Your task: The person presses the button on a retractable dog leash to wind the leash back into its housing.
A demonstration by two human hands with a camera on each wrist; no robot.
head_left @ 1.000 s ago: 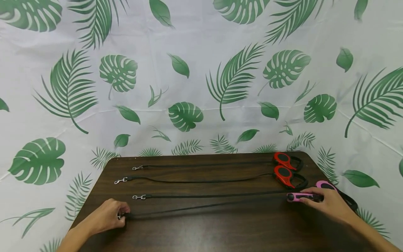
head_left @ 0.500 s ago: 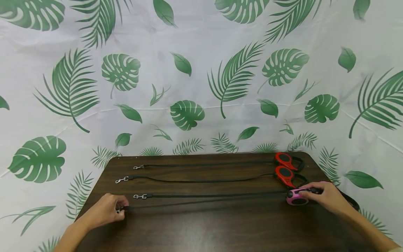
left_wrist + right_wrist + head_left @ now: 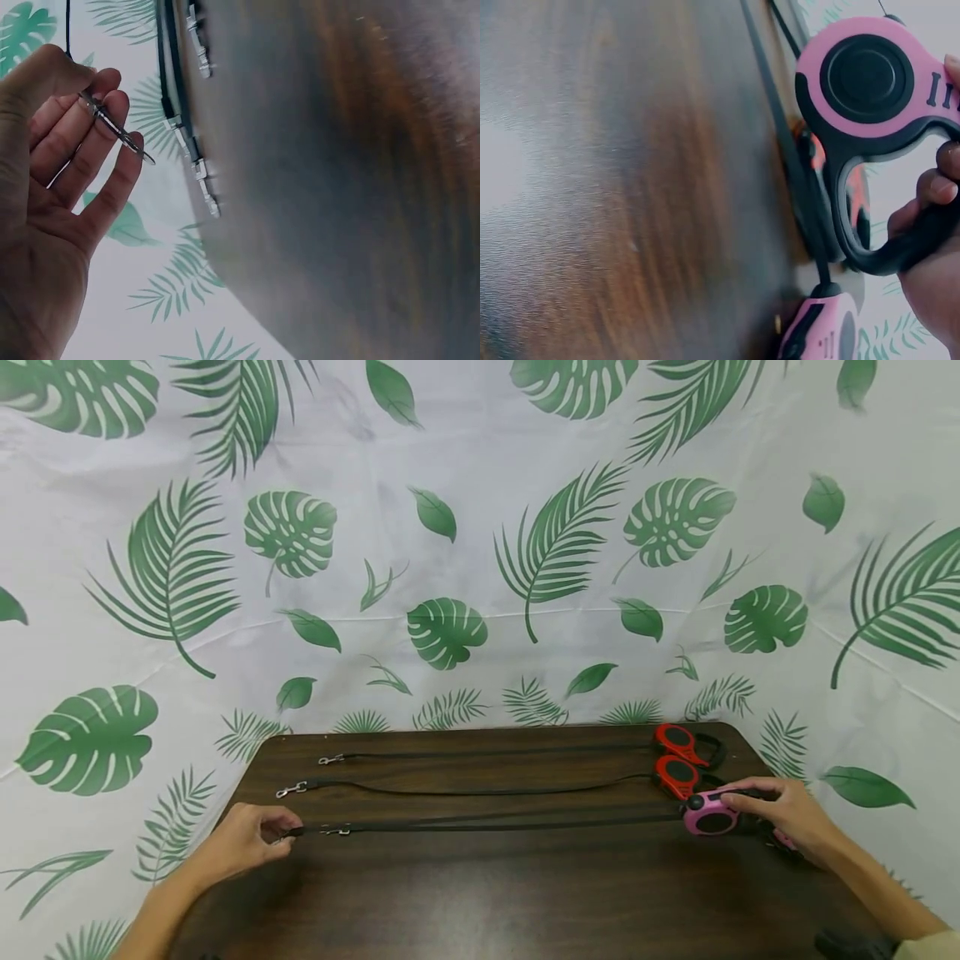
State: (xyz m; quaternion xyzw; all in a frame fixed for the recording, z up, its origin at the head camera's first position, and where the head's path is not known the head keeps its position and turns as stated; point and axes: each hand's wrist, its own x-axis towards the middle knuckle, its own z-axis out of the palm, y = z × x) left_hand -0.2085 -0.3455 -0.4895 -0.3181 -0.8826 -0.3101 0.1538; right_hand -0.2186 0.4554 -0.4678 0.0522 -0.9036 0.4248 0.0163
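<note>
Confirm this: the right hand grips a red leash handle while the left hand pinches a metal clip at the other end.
Wrong colour. The right hand grips a pink leash handle, as the right wrist view shows; the two red handles lie untouched. The left hand does pinch the metal clip.

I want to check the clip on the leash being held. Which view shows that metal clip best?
The left wrist view: the metal clip lies sharp and close, pinched by the left hand. The head view shows it tiny and mostly hidden. The right wrist view misses it.
</note>
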